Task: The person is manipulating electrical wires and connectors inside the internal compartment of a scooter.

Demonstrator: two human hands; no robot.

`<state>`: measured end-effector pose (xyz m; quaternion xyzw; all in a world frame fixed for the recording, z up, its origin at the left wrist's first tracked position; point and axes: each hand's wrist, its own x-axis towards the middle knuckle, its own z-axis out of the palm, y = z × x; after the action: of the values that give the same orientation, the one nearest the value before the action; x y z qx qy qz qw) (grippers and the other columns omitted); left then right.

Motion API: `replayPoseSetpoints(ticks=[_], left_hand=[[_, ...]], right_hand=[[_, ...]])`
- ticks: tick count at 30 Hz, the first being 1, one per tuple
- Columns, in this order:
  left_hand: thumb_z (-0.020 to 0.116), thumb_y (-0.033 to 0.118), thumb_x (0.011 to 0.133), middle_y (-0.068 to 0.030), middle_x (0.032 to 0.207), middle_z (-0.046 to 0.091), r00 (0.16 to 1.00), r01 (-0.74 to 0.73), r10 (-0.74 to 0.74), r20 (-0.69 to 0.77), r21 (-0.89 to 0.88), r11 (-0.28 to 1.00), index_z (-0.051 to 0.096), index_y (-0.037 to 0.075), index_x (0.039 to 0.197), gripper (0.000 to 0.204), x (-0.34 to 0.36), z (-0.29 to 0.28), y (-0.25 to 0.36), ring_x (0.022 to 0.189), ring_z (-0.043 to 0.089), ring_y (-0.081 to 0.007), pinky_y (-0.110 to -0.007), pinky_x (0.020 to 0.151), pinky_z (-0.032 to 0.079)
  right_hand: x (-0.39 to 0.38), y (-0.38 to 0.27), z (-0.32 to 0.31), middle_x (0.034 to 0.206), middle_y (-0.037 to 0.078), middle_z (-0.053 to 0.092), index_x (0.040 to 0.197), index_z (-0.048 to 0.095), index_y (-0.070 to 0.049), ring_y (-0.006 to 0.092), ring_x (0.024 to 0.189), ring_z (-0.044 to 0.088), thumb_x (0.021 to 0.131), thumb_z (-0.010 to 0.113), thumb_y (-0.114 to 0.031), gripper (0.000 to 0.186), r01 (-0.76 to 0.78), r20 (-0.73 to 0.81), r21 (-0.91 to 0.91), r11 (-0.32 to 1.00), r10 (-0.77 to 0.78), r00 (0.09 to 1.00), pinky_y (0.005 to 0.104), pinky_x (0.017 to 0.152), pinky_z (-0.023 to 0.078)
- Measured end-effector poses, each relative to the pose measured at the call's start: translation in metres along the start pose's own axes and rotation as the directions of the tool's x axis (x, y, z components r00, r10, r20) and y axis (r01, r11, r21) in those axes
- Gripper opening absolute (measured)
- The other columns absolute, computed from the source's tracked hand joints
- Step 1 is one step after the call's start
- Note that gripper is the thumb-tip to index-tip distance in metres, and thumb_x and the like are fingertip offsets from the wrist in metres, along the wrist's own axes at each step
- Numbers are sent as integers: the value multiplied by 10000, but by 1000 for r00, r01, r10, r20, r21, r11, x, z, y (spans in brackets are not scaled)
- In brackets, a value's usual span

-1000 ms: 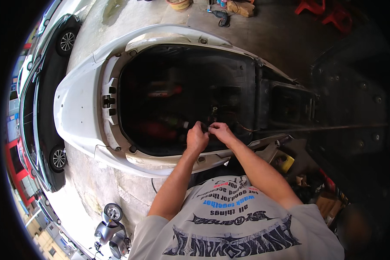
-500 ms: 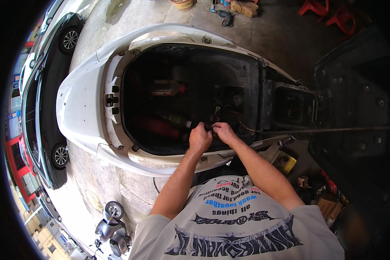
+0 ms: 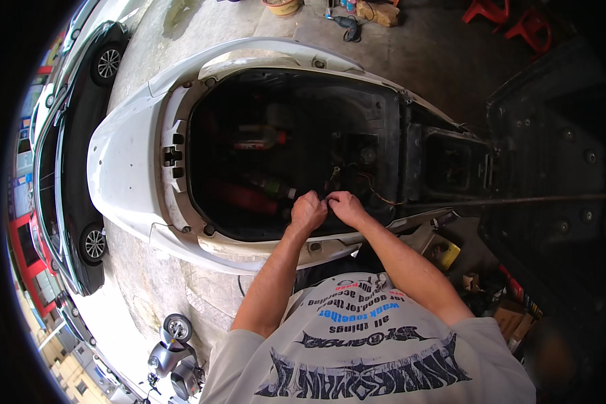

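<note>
Very little has changed over the last half second; the left hand (image 3: 308, 212) and the right hand (image 3: 348, 207) stay together over the near side of the black storage compartment (image 3: 303, 91), right of its middle, with their fingertips a touch closer to each other; that suggests the fine work here is continuing at one spot rather than moving on. The fingers of both hands are curled inward and bunched at the tips, the right thumb and forefinger facing the left fingertips; whether they are closed on something small or on nothing I cannot tell (the dark interior swallows any detail there). The thin wire (image 3: 377, 194) lies just to the right of and beyond the fingertips, running toward the compartment's right edge; a small pale connector (image 3: 336, 170) sits on the far side of the hands, near an opening (image 3: 357, 145) in the compartment; whether either joins what the fingers are at is hidden. To the left, a green-labelled bottle (image 3: 269, 185) has its cap near the left hand; farther off lies a red-capped bottle (image 3: 256, 140); the white scooter body (image 3: 124, 161) surrounds it all.
</note>
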<state>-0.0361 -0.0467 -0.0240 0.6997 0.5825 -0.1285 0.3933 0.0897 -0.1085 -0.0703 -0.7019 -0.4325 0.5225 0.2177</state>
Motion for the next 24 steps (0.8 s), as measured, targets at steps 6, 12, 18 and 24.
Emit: replayPoseSetpoints(ticks=[6, 12, 18, 24], left_hand=[[560, 281, 823, -269, 903, 634, 999, -22, 23, -37, 20, 1000, 600, -23, 887, 313, -5, -4, 3, 894, 615, -415, -476, 776, 495], [577, 270, 806, -244, 868, 644, 991, -15, 9, -131, -43, 999, 605, 1, 882, 280, -5, 0, 2, 873, 618, -413, -472, 768, 496], [628, 237, 760, -226, 876, 653, 993, -9, -13, -119, -177, 984, 631, 11, 920, 277, -2, 2, -6, 878, 628, -383, -443, 776, 499], [641, 215, 732, -219, 865, 660, 990, 20, -50, -134, -219, 975, 650, 14, 900, 262, -4, 2, -6, 874, 639, -362, -422, 778, 501]], right_hand=[[4, 2, 5, 907, 157, 674, 936, 688, -59, 296, 856, 654, 765, 607, -176, 223, 27, -113, 153, 988, -10, 994, 375, 757, 503], [3, -2, -6, 912, 152, 674, 932, 684, -64, 315, 894, 639, 744, 662, -217, 244, 4, -85, -99, 995, -12, 996, 382, 798, 501], [11, 3, 7, 876, 119, 678, 934, 676, -41, 216, 861, 626, 777, 638, -191, 220, -60, -31, 305, 950, 73, 997, 340, 729, 495], [10, 2, 15, 918, 62, 642, 950, 664, -21, 166, 826, 586, 816, 617, -145, 189, -356, 234, 817, 454, 303, 924, 316, 675, 458]])
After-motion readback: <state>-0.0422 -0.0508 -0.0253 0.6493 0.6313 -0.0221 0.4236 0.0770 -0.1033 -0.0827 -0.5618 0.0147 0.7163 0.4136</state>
